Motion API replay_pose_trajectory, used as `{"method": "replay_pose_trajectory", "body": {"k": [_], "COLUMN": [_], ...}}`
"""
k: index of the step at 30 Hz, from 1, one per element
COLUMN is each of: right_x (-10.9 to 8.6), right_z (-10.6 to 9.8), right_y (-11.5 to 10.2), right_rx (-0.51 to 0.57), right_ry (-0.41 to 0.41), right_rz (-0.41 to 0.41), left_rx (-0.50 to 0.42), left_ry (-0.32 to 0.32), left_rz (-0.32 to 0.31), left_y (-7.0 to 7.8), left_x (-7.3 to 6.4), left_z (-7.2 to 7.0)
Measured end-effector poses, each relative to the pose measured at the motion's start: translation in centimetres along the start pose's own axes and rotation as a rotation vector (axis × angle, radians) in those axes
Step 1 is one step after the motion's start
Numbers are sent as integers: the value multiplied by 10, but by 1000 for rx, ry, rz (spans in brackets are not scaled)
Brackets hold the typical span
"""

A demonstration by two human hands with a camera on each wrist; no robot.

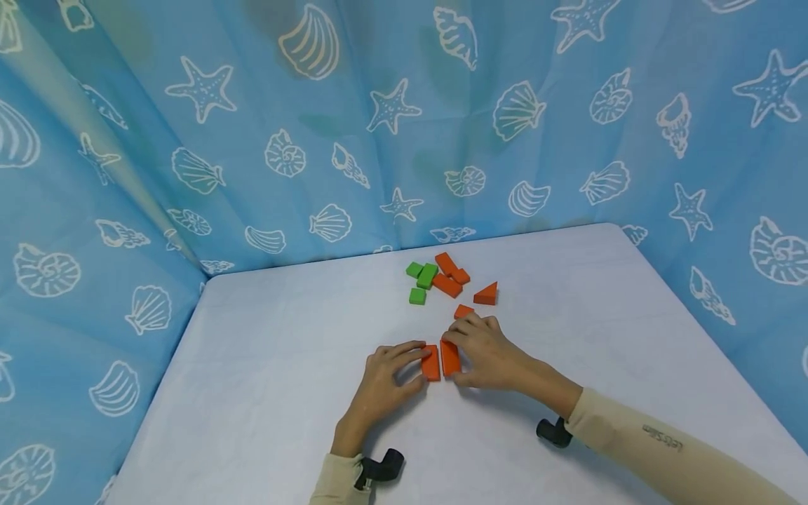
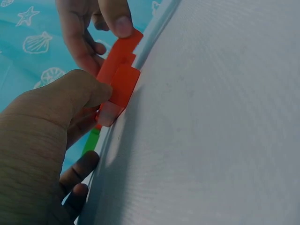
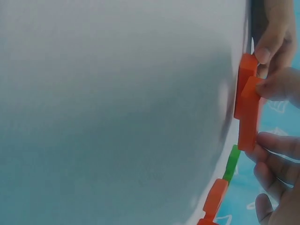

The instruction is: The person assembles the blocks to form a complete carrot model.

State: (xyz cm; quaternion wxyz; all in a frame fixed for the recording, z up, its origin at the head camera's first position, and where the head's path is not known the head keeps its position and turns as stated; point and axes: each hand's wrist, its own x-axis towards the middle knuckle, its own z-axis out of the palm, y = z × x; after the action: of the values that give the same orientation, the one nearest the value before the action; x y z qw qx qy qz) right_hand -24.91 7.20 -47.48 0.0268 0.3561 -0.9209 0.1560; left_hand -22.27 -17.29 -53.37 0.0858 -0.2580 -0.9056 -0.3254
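Observation:
Two orange rectangular blocks stand side by side near the middle of the white table, a narrow gap between them in the head view. My left hand (image 1: pixel 386 377) pinches the left orange block (image 1: pixel 431 363) between thumb and fingers. On the other side, my right hand (image 1: pixel 486 352) grips the right orange block (image 1: pixel 451 359) by its ends. The right wrist view has the right block (image 3: pixel 250 115) overlapping the left block (image 3: pixel 246 70), with a thumb on each. Just beyond the right fingers lies another orange block (image 1: pixel 463 311), partly covered by them.
Farther back sit several green blocks (image 1: pixel 427 276) beside several orange blocks (image 1: pixel 447 285). An orange triangular block (image 1: pixel 486 294) lies to their right. The white tabletop (image 1: pixel 271 365) ends against a blue curtain (image 1: pixel 379 168) with shell prints.

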Motion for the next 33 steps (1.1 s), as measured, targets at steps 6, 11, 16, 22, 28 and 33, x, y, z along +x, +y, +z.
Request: {"method": "replay_pose_trajectory", "body": {"k": [6,11,16,22,28,33], "right_x": [4,7,10,28,57,79], "right_z": [4,8,7,-16,-33,-34], "right_y": [-3,-4,-3,13,46,70], "right_rx": [-15,-7,15,41,-10,-48], "right_ry": [-9,-37,-77,-33,-6,-54], "right_rz": [-2,8,43,85,102,111], "left_rx": [-10,-5,6,7,-7,0], "left_ry": [0,-2,-1,14,12,-2], "left_rz": [5,6,13,30,16,-8], "left_y": [0,0,-1,-1,-1,0], "left_x": [-2,-2,-1,1,2,0], "left_z": [-1,-3,-3,-4,-4,-2]}}
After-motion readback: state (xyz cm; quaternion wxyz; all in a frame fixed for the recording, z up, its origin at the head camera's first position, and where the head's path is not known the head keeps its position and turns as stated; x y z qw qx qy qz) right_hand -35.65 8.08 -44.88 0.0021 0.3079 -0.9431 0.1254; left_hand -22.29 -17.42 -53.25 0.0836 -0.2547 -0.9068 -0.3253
